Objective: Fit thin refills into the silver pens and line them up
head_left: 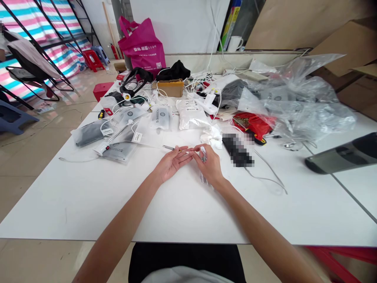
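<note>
My left hand [172, 165] is turned palm up over the white table [118, 208], its fingers stretched toward the right. A slim silver pen-like tool [168, 147] with a yellowish part sits between its thumb and forefinger. Thumb and forefinger of my right hand [210, 165] are pinched together at the left fingertips, on a small white piece [188, 152] too tiny to name. A clear, crinkled plastic item [203, 179] shows above and below the right hand; its exact kind is hidden. Crumpled white tissue [212, 135] lies just beyond that hand.
Bagged items [119, 151] and a white packet [192, 114] lie behind my hands, before tangled white cables [197, 83]. To the right are a blurred-out dark object [237, 151], a grey cable [269, 179], a red bag [256, 122], clear plastic bags [309, 106] and a dark cylinder [341, 155].
</note>
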Demonstrator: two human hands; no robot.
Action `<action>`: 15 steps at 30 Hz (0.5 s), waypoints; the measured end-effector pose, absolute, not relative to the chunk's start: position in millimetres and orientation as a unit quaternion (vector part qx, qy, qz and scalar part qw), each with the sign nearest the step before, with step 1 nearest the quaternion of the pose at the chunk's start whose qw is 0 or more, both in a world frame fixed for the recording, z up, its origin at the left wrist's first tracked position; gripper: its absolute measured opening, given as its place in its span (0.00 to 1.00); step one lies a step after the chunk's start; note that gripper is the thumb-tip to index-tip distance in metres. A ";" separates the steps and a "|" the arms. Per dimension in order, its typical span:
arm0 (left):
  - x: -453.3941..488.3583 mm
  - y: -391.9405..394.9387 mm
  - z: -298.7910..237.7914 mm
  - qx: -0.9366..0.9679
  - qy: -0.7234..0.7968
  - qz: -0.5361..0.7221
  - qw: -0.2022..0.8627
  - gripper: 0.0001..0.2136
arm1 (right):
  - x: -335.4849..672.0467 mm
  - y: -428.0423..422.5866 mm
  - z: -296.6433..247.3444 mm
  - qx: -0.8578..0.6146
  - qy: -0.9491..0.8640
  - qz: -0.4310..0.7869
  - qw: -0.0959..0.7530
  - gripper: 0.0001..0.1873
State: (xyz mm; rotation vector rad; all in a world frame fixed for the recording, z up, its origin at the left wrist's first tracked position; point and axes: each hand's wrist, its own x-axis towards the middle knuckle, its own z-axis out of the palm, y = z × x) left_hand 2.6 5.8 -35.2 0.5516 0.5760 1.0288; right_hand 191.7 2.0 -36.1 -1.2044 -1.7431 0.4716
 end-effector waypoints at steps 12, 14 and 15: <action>-1.2 9.6 -37.0 0.242 0.268 0.519 0.775 0.16 | 206.9 12.3 -14.9 -0.486 -0.554 0.194 0.647 0.22; -1.9 9.9 -36.9 0.240 0.270 0.523 0.772 0.16 | 210.1 17.1 -20.2 -0.477 -0.549 0.219 0.650 0.20; -2.2 10.1 -36.6 0.239 0.271 0.524 0.771 0.16 | 211.3 19.0 -23.3 -0.474 -0.550 0.237 0.646 0.20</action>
